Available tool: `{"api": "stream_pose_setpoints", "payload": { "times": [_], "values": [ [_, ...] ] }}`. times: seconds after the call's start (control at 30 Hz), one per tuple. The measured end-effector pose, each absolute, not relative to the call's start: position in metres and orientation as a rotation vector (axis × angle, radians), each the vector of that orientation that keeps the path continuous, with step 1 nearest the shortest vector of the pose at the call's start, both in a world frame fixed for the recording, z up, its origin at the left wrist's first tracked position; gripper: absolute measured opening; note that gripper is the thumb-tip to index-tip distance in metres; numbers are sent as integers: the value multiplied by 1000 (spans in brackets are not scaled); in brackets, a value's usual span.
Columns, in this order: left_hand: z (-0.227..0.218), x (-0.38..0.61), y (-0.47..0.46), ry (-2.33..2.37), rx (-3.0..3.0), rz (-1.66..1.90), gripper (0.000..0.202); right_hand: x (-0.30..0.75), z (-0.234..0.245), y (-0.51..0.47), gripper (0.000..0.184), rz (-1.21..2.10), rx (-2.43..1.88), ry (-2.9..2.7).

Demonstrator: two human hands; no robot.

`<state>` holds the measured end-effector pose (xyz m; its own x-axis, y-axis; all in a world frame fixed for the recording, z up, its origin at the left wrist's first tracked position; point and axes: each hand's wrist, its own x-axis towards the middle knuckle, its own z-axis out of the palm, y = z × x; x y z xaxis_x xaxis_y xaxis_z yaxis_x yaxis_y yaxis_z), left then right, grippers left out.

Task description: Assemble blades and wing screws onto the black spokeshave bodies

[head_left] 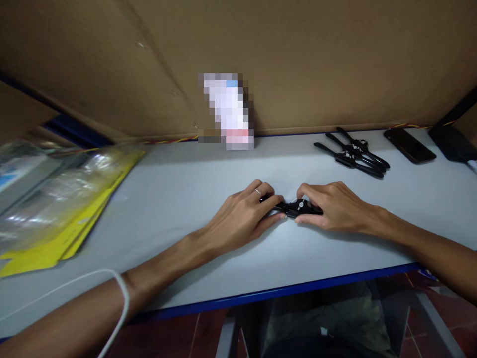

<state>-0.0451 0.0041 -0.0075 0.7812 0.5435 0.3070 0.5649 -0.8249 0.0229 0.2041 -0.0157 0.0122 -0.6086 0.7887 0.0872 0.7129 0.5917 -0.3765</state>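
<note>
Low over the grey tabletop, both hands grip one black spokeshave point(301, 205) with a silvery fitting on its body. My left hand point(248, 211), a ring on one finger, closes round the handle at the left end. Thumb and fingers of my right hand point(331, 205) pinch the body and the right handle, partly covering them. Farther back on the right lies a group of similar black spokeshaves point(354, 154), side by side and overlapping, apart from both hands.
A dark phone point(410, 145) lies at the back right, beside another black object point(450, 143). Clear plastic packets with yellow cards point(85, 219) cover the left side. A blurred-out upright item point(231, 109) leans against the cardboard wall point(316, 64). A white cable point(124, 293) crosses my left forearm.
</note>
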Motion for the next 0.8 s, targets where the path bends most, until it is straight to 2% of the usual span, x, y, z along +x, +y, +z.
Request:
{"api": "stream_pose_setpoints", "payload": {
  "times": [0.23, 0.37, 0.47, 0.57, 0.8],
  "values": [
    [-3, -45, 2, -943, -2739, -546, 35, 229, 16, 10, 39, 8, -1579, -2415],
    [-5, -46, 2, -912, -2766, -545, 33, 274, 32, 37, 25, -244, -1818, -2057],
    [-7, -46, 3, -901, -2795, -530, 32, 311, 42, 51, 27, -317, -2053, -1894],
    [-8, -47, 3, -889, -2808, -539, 32, 336, 44, 59, 30, -269, -2249, -1857],
    [-9, -47, 5, -827, -2806, -582, 32, 357, 29, 76, 24, 60, -2405, -2008]
  ]
}}
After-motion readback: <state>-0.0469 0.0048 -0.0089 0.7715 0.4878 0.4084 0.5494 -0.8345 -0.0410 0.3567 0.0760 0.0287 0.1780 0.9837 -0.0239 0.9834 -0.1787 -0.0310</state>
